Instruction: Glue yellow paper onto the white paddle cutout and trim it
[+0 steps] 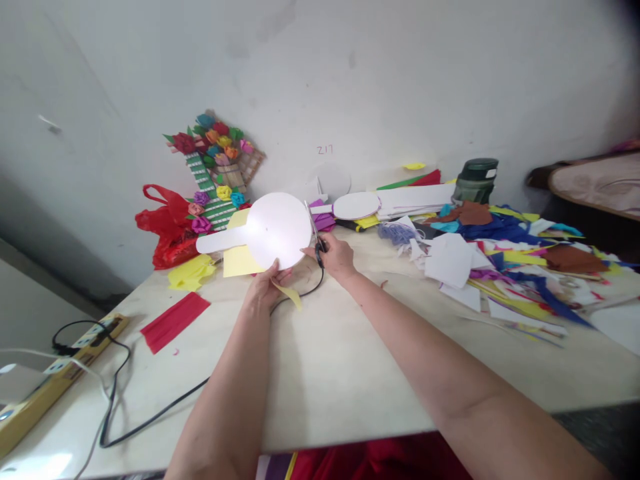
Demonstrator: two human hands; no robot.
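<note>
My left hand [270,280] pinches the lower edge of a white round paper cutout with a handle [279,230], which is raised above the table. Behind it lies yellow paper [240,262], and a thin yellow strip [289,293] curls down below my left fingers. My right hand [334,255] grips a pair of scissors [319,245] by the handles, blades pointing up along the cutout's right edge. Whether the blades touch the paper I cannot tell. Past the scissors rests another white paddle-shaped cutout [357,206].
Paper scraps [525,260] pile up on the right, near a dark green bottle [475,180]. At the left are a red plastic bag [167,230], a paper-flower craft [220,167], red paper [175,321] and a power strip [65,370]. A black cable [160,413] crosses the table [330,373].
</note>
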